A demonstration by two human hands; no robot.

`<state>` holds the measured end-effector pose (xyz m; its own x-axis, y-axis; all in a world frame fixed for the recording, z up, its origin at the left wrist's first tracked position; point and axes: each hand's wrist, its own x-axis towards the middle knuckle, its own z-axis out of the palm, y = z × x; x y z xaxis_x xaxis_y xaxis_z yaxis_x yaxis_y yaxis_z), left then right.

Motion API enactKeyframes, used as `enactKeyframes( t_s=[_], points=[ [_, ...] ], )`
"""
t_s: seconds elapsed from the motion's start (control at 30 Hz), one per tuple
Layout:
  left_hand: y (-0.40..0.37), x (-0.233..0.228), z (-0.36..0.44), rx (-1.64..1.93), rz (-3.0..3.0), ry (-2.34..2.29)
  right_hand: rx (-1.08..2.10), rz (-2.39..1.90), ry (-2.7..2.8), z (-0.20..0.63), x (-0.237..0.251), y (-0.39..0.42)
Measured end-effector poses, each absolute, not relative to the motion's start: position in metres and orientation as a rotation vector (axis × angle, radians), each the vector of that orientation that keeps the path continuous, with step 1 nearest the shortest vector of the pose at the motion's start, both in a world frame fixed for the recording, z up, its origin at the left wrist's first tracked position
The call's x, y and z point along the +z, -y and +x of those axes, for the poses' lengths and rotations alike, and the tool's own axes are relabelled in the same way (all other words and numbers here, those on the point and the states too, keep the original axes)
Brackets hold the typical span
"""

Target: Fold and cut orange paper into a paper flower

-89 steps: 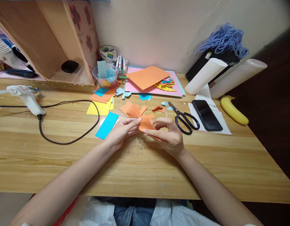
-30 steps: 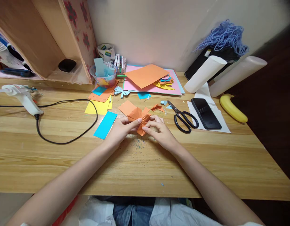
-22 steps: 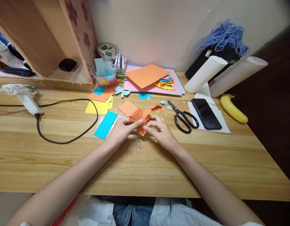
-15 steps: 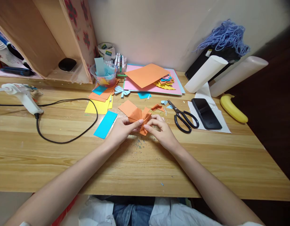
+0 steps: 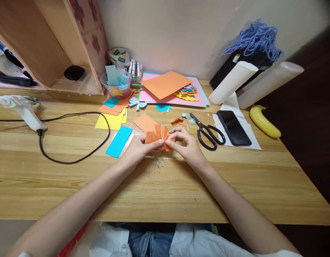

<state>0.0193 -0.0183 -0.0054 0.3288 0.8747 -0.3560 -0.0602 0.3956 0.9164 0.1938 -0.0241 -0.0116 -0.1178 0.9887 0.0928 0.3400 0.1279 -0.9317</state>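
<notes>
Between both hands is a pleated piece of orange paper (image 5: 159, 133), its folds fanned out from a pinched centre. My left hand (image 5: 141, 146) holds it from the left, thumb pressed near the centre and fingers partly hidden behind. From the other side my right hand (image 5: 185, 142) pinches it close to the same spot with thumb and forefinger. A flat orange paper piece (image 5: 144, 122) lies on the table just behind the fan. Left of my left hand is a blue paper strip (image 5: 119, 141). Black-handled scissors (image 5: 207, 134) lie to the right of my right hand.
A white glue gun (image 5: 23, 110) with a looping black cord stands at left. Yellow sheets (image 5: 108, 121) and a plastic cup (image 5: 115, 85) sit behind. Further right are a phone (image 5: 234, 127), a banana (image 5: 265, 121), white rolls (image 5: 233, 82) and orange scraps (image 5: 179, 121).
The pleated orange paper has turned and spread into a wider fan, its folds now pointing up and sideways. Both hands keep their pinch near its centre. The view has shifted slightly.
</notes>
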Motion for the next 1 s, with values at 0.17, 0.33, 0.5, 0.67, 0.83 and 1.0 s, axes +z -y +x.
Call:
enactKeyframes(
  t_s=[0.17, 0.33, 0.5, 0.67, 0.83, 1.0],
  points=[
    [0.0185, -0.0048, 0.0211, 0.748, 0.928, -1.060, 0.905, -1.325, 1.665, 0.1918, -0.0109, 0.0258],
    [0.0183, -0.0055, 0.0218, 0.782, 0.907, -1.032, 0.822, -1.341, 1.643, 0.1928, -0.0121, 0.0251],
    [0.0193, -0.0085, 0.0223, 0.797, 0.889, -1.019, 0.868, -1.329, 1.626, 0.1930, -0.0128, 0.0251],
    [0.0200, -0.0092, 0.0229, 0.793, 0.885, -1.011, 0.961, -1.362, 1.575, 0.1921, -0.0100, 0.0249],
    [0.0204, -0.0077, 0.0237, 0.789, 0.902, -1.019, 0.982, -1.336, 1.512, 0.1921, -0.0120, 0.0251],
    [0.0207, -0.0065, 0.0242, 0.790, 0.942, -1.021, 1.023, -1.261, 1.361, 0.1893, -0.0166, 0.0280]
  ],
)
